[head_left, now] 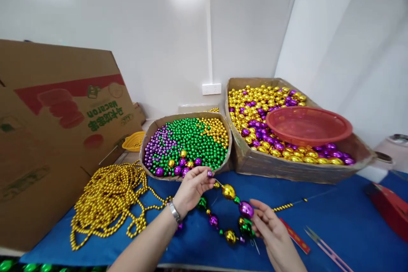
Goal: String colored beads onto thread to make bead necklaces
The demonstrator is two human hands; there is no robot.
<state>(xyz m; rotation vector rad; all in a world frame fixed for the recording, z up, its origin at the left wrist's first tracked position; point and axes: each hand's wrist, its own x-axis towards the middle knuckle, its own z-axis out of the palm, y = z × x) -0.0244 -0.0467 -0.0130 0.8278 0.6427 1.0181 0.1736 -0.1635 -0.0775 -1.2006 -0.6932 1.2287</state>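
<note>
Blue bench (195,250) below: left fingers (201,171) pinch a small purple bead (209,174), right fingers (260,206) hold the bead strand (228,191); gold bead chains (110,197) lie at its nine o'clock.

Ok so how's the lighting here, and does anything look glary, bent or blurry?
All in the head view: bright glare high on the white wall; pinpoint highlights on the strung beads; the carton slants, perhaps from wide-angle distortion; the red item at the right edge looks soft.
</note>
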